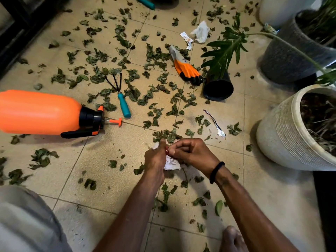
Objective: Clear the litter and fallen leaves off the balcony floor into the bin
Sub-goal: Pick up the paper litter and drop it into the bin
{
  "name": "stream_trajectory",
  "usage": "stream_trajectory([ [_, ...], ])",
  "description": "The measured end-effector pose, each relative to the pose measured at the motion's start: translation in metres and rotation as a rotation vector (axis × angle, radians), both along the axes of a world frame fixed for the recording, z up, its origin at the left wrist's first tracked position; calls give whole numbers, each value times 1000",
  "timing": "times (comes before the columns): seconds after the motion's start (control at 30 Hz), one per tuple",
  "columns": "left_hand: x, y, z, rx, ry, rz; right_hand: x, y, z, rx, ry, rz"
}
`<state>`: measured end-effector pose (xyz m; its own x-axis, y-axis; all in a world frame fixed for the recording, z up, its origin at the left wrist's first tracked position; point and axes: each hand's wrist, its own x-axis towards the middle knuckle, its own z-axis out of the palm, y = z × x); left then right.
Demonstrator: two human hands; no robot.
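Observation:
Dry green fallen leaves (156,57) lie scattered all over the beige tiled floor (101,179). My left hand (154,160) grips a crumpled white paper scrap (171,163) low above the floor. My right hand (190,154) pinches the same scrap from the right, fingers curled at its top. Other litter lies further off: a thin foil wrapper strip (215,123), a crumpled white tissue (201,31) and a torn printed paper (187,39). No bin is in view.
An orange spray bottle (38,111) lies at the left. A teal-handled hand rake (121,99), an orange glove (185,67) and a tipped black pot (218,87) lie ahead. A white planter (283,135) and a grey planter (289,57) stand at the right. My bare foot (232,239) is at the bottom.

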<state>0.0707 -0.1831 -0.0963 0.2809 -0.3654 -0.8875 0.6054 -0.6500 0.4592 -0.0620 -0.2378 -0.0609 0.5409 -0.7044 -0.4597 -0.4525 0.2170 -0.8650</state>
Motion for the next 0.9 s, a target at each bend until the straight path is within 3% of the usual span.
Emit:
stream_trajectory([
  [0.13,-3,0,-8,-15,-79,49,-10,-12,2,-63,1,116],
  [0.33,-4,-2,-17,-109,-268,-41,11,-1,-1,-326,187,226],
  [0.43,-4,-3,-17,-118,-314,-77,8,-2,-1,-260,152,180],
  [0.53,-6,-2,-13,-82,-281,-20,2,-11,-10,-183,164,27],
  [0.7,-3,6,-3,-69,-119,123,26,-34,-41,-421,330,-258],
  [0.9,8,17,1,-98,-95,196,68,-58,-83,-606,557,-87],
])
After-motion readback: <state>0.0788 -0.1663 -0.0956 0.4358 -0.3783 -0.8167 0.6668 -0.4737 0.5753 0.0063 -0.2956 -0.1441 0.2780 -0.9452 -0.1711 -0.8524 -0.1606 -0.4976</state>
